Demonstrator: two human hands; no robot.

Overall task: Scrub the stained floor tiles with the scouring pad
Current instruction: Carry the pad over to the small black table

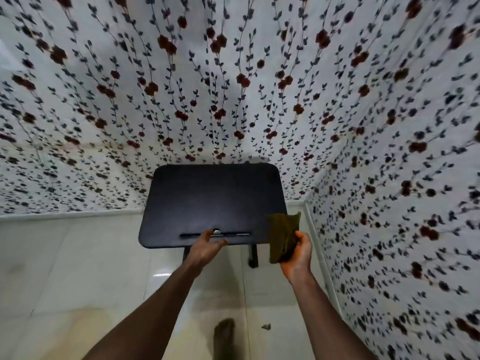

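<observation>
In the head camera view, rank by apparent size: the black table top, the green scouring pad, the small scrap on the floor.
Largest to smallest:
1. Black rounded table top
2. Olive-green scouring pad, held in the right hand
3. Small grey scrap on the floor tiles

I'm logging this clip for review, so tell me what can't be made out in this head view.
- Small black table: its legs are mostly hidden under its own top.
- Dark green scouring pad: its lower end is covered by the right hand.
- Left hand: fingertips are motion-blurred, so contact with the table edge is unclear.
- Glossy pale floor tiles: glare masks any stains; the small dark scrap is too small to identify.
</observation>
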